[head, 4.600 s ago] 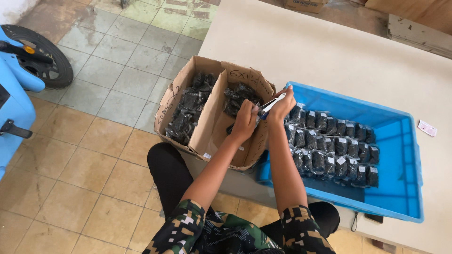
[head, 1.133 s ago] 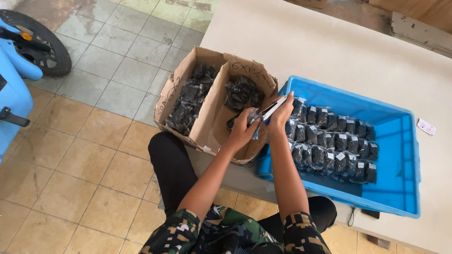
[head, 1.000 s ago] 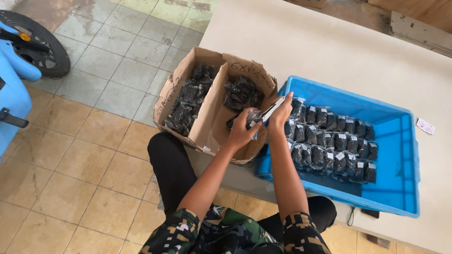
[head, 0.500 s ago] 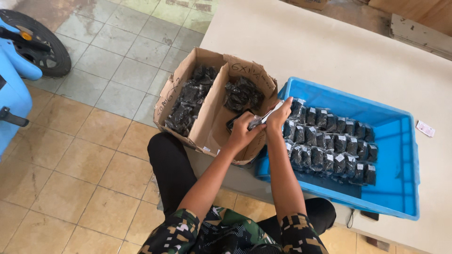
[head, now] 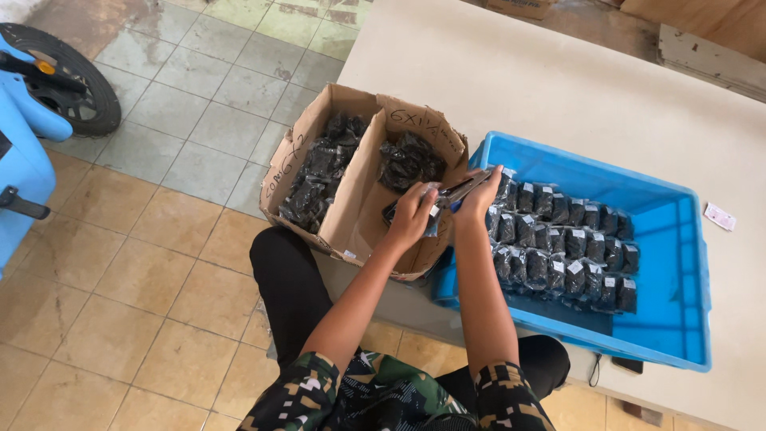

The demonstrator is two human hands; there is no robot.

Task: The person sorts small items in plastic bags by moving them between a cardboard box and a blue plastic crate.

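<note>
A small clear packet (head: 421, 209) of dark contents is gripped in the left hand (head: 411, 217), and a slim metal tool with a blue tip (head: 461, 191) is clamped in the right hand (head: 479, 199) and laid against the packet's top edge. Just right of the grip, rows of like dark packets with small white labels (head: 558, 247) are stood on edge in a blue plastic crate (head: 678, 319). Left of and beyond the grip, loose dark packets are heaped in both halves of an open cardboard box (head: 351, 207), whose flaps are marked by hand in black. Well right of the crate, a small white card (head: 720, 216) is seen on the pale table (head: 558, 80). Compared with a moment ago, both hands are found in nearly the same place above the box's near edge.
</note>
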